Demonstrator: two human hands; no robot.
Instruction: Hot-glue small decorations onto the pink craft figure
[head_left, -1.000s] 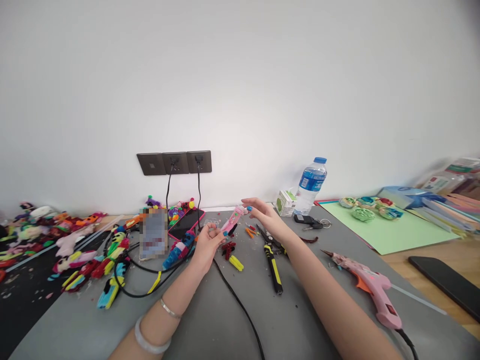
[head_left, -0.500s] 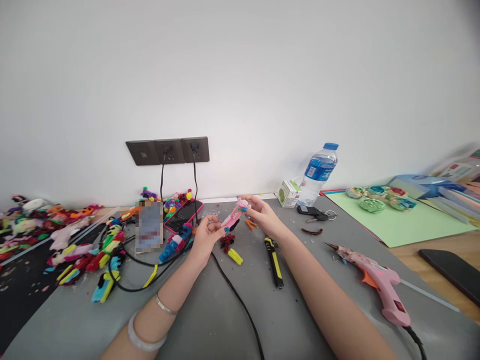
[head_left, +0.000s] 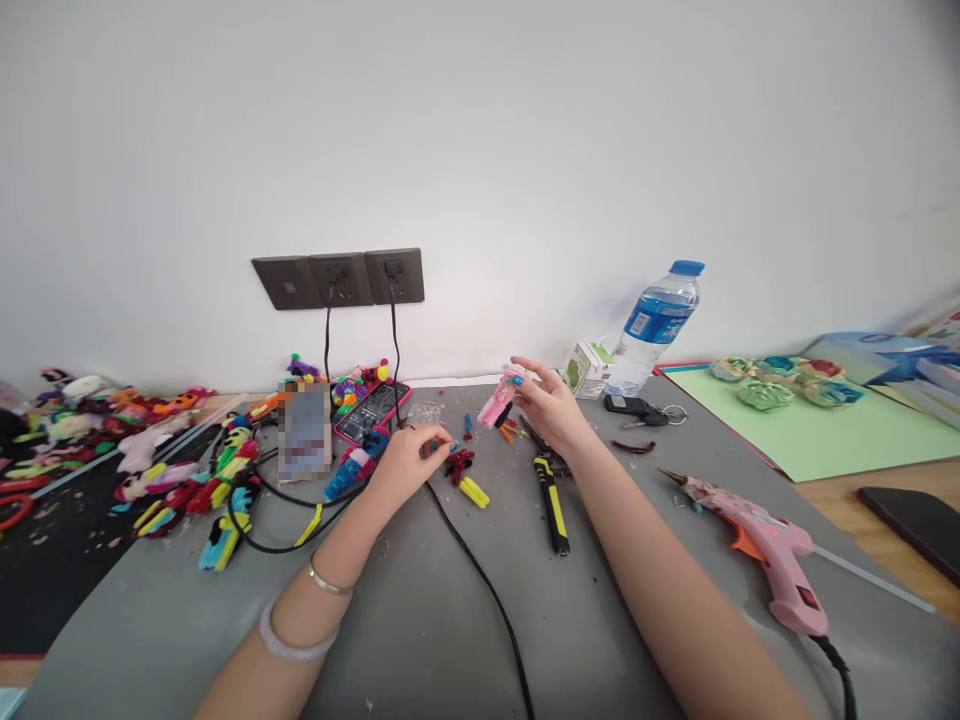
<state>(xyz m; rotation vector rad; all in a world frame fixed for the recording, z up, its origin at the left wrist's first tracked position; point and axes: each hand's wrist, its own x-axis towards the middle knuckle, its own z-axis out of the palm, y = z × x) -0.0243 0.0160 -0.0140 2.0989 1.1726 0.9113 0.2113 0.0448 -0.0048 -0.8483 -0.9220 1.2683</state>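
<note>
My right hand (head_left: 553,408) pinches a small pink fuzzy pipe-cleaner figure (head_left: 495,405) above the grey mat, with fingers round its upper end. To its left, my left hand (head_left: 411,462) is low over the mat, thumb and fingertips drawn together; whatever lies between them, if anything, cannot be made out. Close to those fingertips are a dark red pipe-cleaner piece (head_left: 460,465) and a yellow pipe-cleaner piece (head_left: 474,491). Orange bits (head_left: 508,430) lie under the pink figure. A black-and-yellow handled tool (head_left: 553,508) rests beside my right forearm, partly hidden by it.
A pink glue gun (head_left: 772,555) lies at the right. Behind stand a water bottle (head_left: 652,325) and a small box (head_left: 589,370), near keys (head_left: 637,410). Colourful fuzzy figures (head_left: 172,475), a phone (head_left: 373,412) and black cables (head_left: 480,590) occupy the left and middle.
My left hand has let go of the pink figure and moved down beside the small pieces. My right hand keeps the figure, now tilted more upright and slightly farther right.
</note>
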